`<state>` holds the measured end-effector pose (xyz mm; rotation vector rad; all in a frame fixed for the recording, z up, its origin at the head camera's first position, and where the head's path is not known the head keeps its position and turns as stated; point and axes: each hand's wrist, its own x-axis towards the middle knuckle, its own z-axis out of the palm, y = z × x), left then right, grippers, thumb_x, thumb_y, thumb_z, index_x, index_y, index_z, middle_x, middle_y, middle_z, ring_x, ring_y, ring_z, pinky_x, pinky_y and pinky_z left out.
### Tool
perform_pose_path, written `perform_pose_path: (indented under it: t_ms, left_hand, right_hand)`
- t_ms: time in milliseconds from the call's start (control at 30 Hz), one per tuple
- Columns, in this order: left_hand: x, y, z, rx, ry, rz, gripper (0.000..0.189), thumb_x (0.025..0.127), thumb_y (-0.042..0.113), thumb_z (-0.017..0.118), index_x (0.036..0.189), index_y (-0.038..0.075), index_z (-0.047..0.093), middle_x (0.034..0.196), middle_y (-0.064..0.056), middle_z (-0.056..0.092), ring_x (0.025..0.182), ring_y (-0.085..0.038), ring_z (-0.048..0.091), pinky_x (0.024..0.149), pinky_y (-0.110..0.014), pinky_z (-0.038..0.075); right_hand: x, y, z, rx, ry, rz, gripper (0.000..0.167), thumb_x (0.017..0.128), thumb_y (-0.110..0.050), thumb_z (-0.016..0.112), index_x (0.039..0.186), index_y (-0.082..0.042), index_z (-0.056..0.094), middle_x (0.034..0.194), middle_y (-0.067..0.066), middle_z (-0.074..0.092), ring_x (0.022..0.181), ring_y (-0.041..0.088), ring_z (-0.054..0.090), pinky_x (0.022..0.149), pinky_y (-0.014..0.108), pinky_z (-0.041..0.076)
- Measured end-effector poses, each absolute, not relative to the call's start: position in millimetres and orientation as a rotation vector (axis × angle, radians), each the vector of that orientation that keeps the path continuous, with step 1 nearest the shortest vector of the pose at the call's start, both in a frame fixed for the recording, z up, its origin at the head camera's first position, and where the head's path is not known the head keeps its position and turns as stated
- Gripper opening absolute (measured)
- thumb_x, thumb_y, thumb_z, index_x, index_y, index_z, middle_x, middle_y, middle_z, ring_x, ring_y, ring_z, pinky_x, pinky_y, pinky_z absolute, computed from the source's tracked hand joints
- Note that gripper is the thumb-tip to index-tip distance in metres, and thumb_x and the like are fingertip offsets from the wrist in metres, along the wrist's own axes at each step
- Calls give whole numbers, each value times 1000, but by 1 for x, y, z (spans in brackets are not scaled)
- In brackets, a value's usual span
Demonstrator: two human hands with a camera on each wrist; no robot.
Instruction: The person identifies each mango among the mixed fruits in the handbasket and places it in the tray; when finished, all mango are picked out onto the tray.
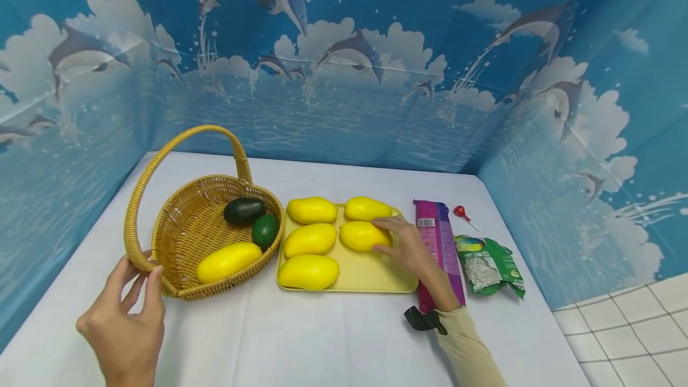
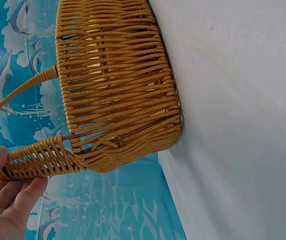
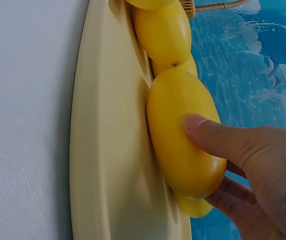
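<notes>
My left hand [image 1: 129, 315] pinches the lower end of the wicker basket's handle [image 2: 40, 157] between thumb and fingers. Inside the basket [image 1: 185, 226] lie a yellow mango [image 1: 228, 261] and two dark green avocados [image 1: 244, 211]. On the right, my right hand [image 1: 405, 246] holds a mango [image 3: 183, 130] with the thumb on one side and fingers on the other. That mango is over the pale yellow tray [image 1: 376, 273], in the middle row. Several other mangoes [image 1: 309, 272] sit on the tray, mostly along its left side.
Right of the tray lies a purple package [image 1: 432, 235], partly under my right forearm. Beyond it are a green snack bag [image 1: 489, 264] and a red lollipop [image 1: 461, 212]. A dolphin-print curtain [image 1: 322, 118] borders the white table [image 1: 301, 339] at the back and sides.
</notes>
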<state>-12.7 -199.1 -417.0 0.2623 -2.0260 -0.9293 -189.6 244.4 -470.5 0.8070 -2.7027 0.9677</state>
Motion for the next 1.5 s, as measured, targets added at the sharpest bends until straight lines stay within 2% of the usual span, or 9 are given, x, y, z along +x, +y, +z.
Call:
perform_pose_path:
  t_ms: [233, 667, 1033, 1233, 1500]
  left_hand:
    - [-14, -197, -417, 287, -2002, -942, 48, 91, -7, 81, 138, -4, 70, 123, -24, 77, 116, 16, 62, 95, -7, 53]
    - [-15, -199, -417, 270, -2002, -945, 48, 92, -7, 80, 138, -4, 70, 122, -27, 76, 116, 16, 62, 94, -7, 54]
    - [-15, -200, -417, 272, -2011, -933, 47, 92, -6, 79, 138, -6, 69, 123, -28, 75, 117, 18, 60, 94, -6, 53]
    - [-15, -200, -417, 275, -2009, -930, 47, 92, -7, 80, 137, -7, 69, 123, -28, 76, 116, 20, 59, 94, -5, 52]
    - [-15, -201, -418, 274, -2007, -936, 46, 93, -5, 80, 137, -7, 69, 122, -29, 75, 116, 21, 58, 94, -5, 52]
  right_hand:
    - [-188, 246, -470, 770, -2721, 955, 54, 86, -8, 92, 136, -1, 73, 135, 16, 73, 131, 38, 64, 119, 57, 50]
    - [-185, 248, -473, 751, -2710, 932, 59, 85, -8, 93, 138, 1, 69, 136, 17, 72, 129, 39, 64, 115, 58, 53]
    - [-184, 248, -465, 745, -2708, 942, 66, 84, -9, 94, 143, 0, 65, 140, 18, 69, 134, 41, 60, 117, 61, 50]
    - [-183, 241, -438, 816, -2643, 897, 71, 83, -12, 95, 146, 0, 63, 147, 20, 64, 137, 42, 56, 116, 66, 49]
    - [-176, 205, -365, 1105, -2619, 900, 75, 91, -20, 90, 157, -7, 55, 162, 13, 54, 148, 35, 50, 120, 68, 45]
